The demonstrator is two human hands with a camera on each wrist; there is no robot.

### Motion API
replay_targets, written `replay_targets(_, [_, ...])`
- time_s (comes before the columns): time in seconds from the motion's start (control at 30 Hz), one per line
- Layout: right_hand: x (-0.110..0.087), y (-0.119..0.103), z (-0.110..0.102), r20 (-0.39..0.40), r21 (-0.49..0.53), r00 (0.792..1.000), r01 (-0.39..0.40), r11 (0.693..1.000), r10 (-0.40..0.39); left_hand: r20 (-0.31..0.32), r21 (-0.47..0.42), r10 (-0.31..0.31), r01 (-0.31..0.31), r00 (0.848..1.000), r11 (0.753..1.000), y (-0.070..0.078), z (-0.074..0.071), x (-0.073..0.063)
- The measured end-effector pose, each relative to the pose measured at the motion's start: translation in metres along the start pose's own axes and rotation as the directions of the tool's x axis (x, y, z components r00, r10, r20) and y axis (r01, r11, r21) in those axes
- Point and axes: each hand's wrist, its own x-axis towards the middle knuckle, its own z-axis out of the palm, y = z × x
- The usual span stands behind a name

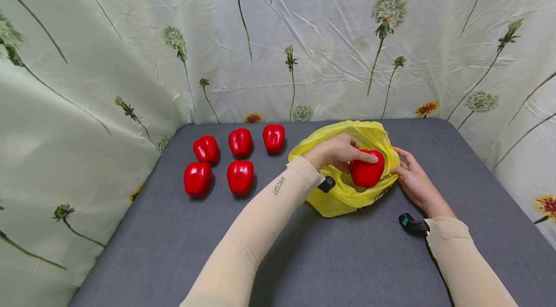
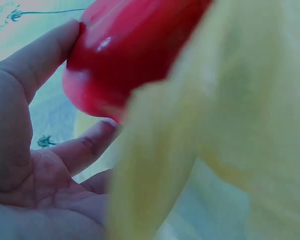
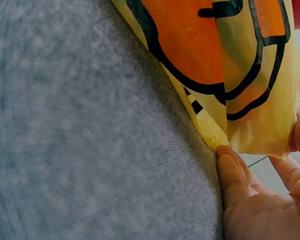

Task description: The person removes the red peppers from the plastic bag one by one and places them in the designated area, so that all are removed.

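Note:
A glossy red bell pepper [image 1: 369, 171] is pinched between the thumb and fingers of my left hand [image 1: 340, 151], at the mouth of a yellow plastic bag [image 1: 332, 206]. In the left wrist view, the thumb and a fingertip touch the pepper [image 2: 135, 50], and yellow film hides its right side. My right hand [image 1: 418, 184] holds the bag's right rim, thumb on the near side of the film and fingers behind it. Orange and black print shows on the bag [image 3: 195, 45] in the right wrist view. The folds hide the inside of the bag.
Several more red bell peppers [image 1: 240, 177] stand in two loose rows left of the bag, on a dark grey tabletop [image 1: 173, 258]. A pale curtain [image 1: 304, 22] printed with dandelions hangs behind the table and along both sides. Each wrist wears a black device.

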Motion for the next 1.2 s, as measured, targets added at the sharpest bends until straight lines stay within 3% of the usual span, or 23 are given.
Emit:
replay_targets(0.23, [-0.001,0.0,0.0,0.008,0.024,1.0,0.012,1.0,-0.012,-0.007,-0.066,0.019,-0.02,1.0,0.998,0.006,-0.006,-0.003])
replay_targets(0.5, [0.0,0.0,0.001,0.003,0.032,1.0,0.011,0.999,-0.011,-0.004,-0.109,0.061,-0.061,0.998,0.992,0.002,-0.018,-0.009])
replay_targets(0.8, [0.002,-0.001,0.001,-0.003,0.034,1.0,0.0,0.999,0.0,-0.02,-0.114,0.082,-0.084,0.996,0.99,-0.004,-0.049,-0.026])
replay_targets(1.2, [0.002,-0.001,0.001,-0.005,0.025,1.0,-0.015,1.0,0.015,-0.089,-0.176,0.023,-0.038,0.996,0.984,-0.023,-0.091,-0.048])
